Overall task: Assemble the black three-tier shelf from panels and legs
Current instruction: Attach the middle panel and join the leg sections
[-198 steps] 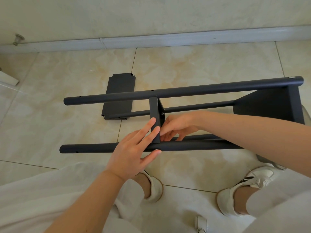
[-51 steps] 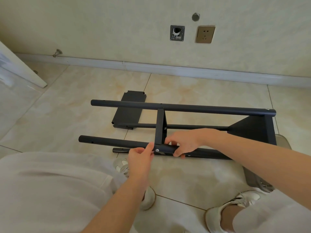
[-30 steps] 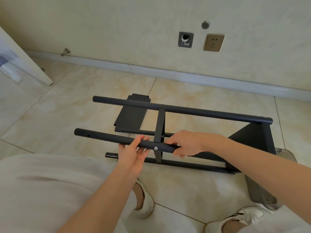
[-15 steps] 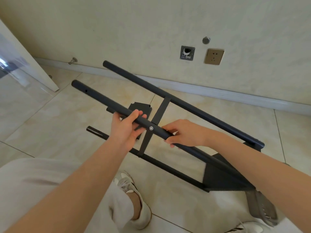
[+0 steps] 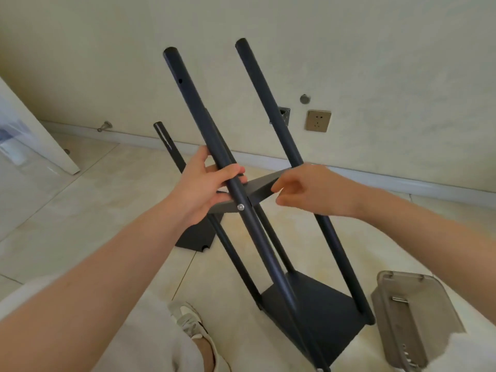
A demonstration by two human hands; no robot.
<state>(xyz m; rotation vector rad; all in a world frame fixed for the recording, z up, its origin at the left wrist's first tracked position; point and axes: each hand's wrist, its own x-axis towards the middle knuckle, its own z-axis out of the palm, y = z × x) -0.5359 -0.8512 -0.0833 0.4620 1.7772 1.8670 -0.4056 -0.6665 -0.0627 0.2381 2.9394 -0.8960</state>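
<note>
Status: two tiers of three done, we judged. The frame (image 5: 268, 264) stood tilted, its foot end down on the floor (image 5: 80, 210) and its free ends up toward the wall (image 5: 375, 63). Four legs were in it. We saw the near leg (image 5: 193, 103) and far leg (image 5: 267, 98) in full, while the other two were partly hidden behind them. The bottom panel (image 5: 316, 304) sat between the legs at the foot end. The mid panel (image 5: 261, 186) spanned them about halfway up. The third panel (image 5: 196, 237) lay flat on the floor beyond the frame, not fitted. A bin (image 5: 413, 318) stood just beside the foot end on the right, contents too blurred to name.

Our left hand (image 5: 201, 189) wrapped the near leg just above the mid panel. Our right hand (image 5: 308, 189) sat in front of the far leg with its fingers curled at the mid panel's edge. We couldn't tell whether it pinched the panel or only touched it.

One screw (image 5: 241, 207) showed in the near leg at mid-panel level. The hole (image 5: 180, 81) near that leg's top was empty.

Left, by our read: seat the third panel at the top holes, screw its corners, check the mid panel's other corners, and stand the frame upright.
</note>
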